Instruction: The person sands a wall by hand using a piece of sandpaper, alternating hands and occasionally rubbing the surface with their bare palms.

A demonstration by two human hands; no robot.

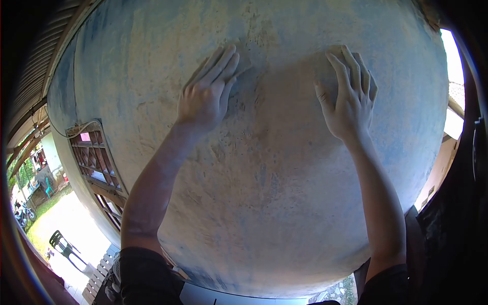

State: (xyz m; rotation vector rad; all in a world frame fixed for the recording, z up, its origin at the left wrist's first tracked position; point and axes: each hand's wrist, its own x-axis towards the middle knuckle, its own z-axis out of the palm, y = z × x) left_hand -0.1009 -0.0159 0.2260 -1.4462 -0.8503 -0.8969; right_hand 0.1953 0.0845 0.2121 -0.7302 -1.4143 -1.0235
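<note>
Both arms reach up in front of me to a rough wall (284, 203) with patchy blue and beige-grey colouring. My left hand (208, 89) is raised at the upper centre-left, palm toward the wall, with its fingers stretched out close together. Nothing can be seen in it, though its palm is hidden. My right hand (352, 94) is at the upper right against the wall, fingers spread and thumb apart, holding nothing visible. Both hands look greyish and dusty. Dark short sleeves cover my upper arms.
Left of the wall are a barred window (95, 155), a dark green chair (66, 246), a slatted pale wooden piece (99, 277) and a parked motorcycle (24, 213). A corrugated roof (43, 46) runs along the upper left. A pale ledge (229, 297) lies below.
</note>
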